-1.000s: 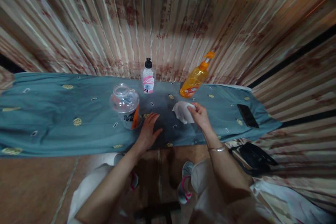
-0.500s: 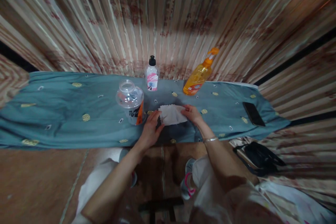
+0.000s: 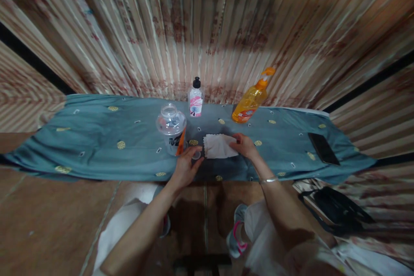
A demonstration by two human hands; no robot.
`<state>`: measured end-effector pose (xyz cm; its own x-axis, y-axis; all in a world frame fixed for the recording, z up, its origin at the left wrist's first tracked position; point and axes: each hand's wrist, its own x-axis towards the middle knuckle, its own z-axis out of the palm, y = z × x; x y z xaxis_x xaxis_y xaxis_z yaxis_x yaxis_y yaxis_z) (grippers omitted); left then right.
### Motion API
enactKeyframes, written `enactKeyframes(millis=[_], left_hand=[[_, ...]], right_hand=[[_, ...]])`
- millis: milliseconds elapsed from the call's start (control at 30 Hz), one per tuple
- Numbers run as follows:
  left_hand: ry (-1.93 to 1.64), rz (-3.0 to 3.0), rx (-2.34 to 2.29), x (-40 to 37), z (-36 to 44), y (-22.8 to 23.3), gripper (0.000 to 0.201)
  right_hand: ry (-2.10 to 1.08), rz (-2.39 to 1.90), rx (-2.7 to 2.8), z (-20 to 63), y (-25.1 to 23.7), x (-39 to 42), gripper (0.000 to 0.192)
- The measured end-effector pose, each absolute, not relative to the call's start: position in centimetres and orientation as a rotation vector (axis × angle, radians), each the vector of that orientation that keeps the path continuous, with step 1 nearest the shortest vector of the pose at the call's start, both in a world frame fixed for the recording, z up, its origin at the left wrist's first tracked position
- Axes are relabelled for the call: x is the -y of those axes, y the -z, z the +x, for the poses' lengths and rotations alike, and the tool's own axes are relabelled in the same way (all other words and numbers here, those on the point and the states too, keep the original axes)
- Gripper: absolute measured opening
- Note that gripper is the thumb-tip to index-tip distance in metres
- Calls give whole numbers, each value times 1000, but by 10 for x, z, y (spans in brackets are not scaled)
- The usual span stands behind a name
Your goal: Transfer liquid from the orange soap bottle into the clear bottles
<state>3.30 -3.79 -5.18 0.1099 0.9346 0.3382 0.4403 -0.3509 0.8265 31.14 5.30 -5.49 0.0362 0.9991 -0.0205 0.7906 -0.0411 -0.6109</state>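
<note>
Compared with one second ago, the white cloth point(image 3: 220, 145) has been brought left and nearer by the right hand point(image 3: 246, 145) and spread flatter. Its left edge, touched by the left hand point(image 3: 186, 165) half a second ago, has been let go, and a small clear round piece point(image 3: 196, 155) is now seen between that hand's thumb and fingers.

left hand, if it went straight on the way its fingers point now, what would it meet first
The left hand would most likely meet the white sheet first, at the edge opposite the right hand, though this single view leaves their heights unclear.
</note>
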Motion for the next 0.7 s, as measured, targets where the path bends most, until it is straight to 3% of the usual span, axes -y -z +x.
enactKeyframes(millis=[367, 700], left_hand=[[-1194, 1881, -1233, 44, 32, 42, 19], [-1205, 1811, -1182, 22, 51, 40, 15]], right_hand=[[-476, -2023, 1895, 294, 41, -48, 23], [-433, -1698, 1887, 249, 10, -81, 65]])
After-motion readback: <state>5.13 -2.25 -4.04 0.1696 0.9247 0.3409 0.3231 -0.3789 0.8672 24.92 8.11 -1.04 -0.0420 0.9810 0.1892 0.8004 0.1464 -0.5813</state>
